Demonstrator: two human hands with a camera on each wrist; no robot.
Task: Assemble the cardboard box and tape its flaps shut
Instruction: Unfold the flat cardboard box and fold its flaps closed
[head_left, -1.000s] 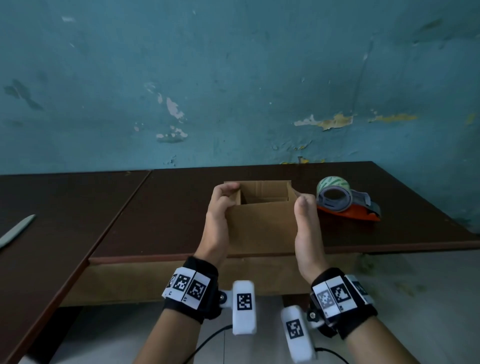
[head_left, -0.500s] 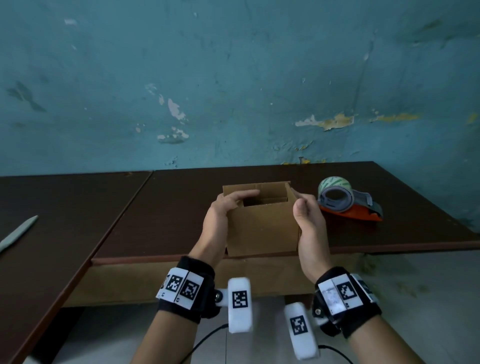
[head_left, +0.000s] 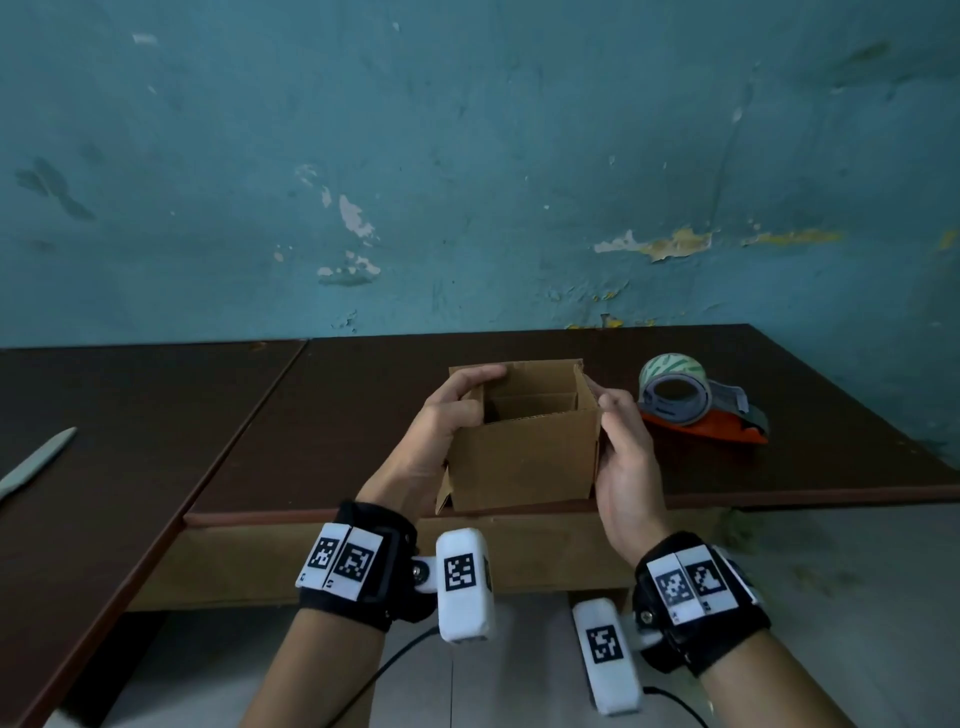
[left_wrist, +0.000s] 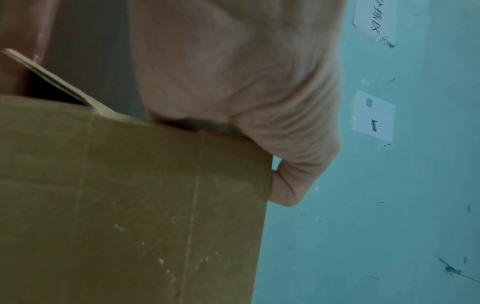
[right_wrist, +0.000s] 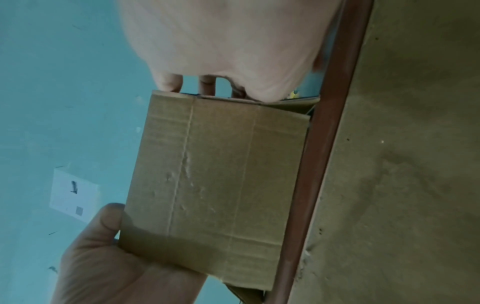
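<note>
Head view shows both hands clasping the box at the table's near edge: left hand curls its grip over the left wall, right hand pinches the right wall. Box top stands open. Beyond, right, sits a tape dispenser.

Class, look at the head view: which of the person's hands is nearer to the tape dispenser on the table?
Right. The right hand grips the box's right side, beside the tape dispenser. The left hand grips the box's far side from it.
</note>
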